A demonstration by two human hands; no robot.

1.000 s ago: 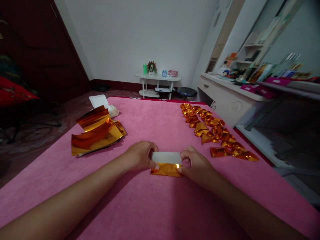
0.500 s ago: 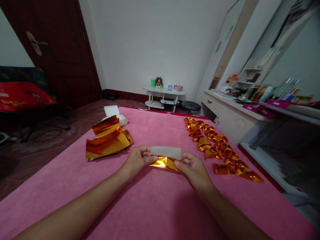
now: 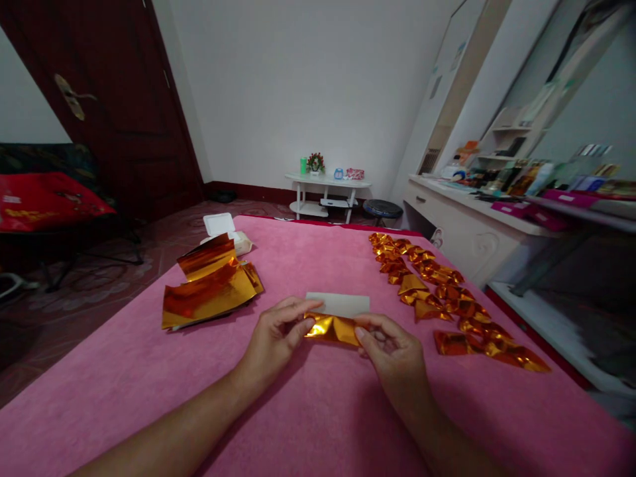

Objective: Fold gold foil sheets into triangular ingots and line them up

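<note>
Between my hands is a sheet of gold foil paper [image 3: 332,328], its near part folded over with the shiny side showing and its far part showing a pale grey-white back. My left hand [image 3: 278,328] pinches the left end of the fold, with the index finger reaching over the pale part. At the right end, my right hand [image 3: 390,341] grips the fold between thumb and fingers. To the left lies a stack of flat gold foil sheets [image 3: 211,295]. Several folded gold foil pieces [image 3: 415,291] sit in rows to the right.
A pink cloth [image 3: 298,258] covers the table. Behind the foil stack is a white open-lidded pack [image 3: 218,225]. A dresser [image 3: 462,205] crowded with bottles stands at the right, a round stool [image 3: 382,209] and small white table [image 3: 325,179] beyond.
My left index finger has moved from the left edge onto the pale part of the sheet. My right fingers have shifted on the right end. The view has turned slightly.
</note>
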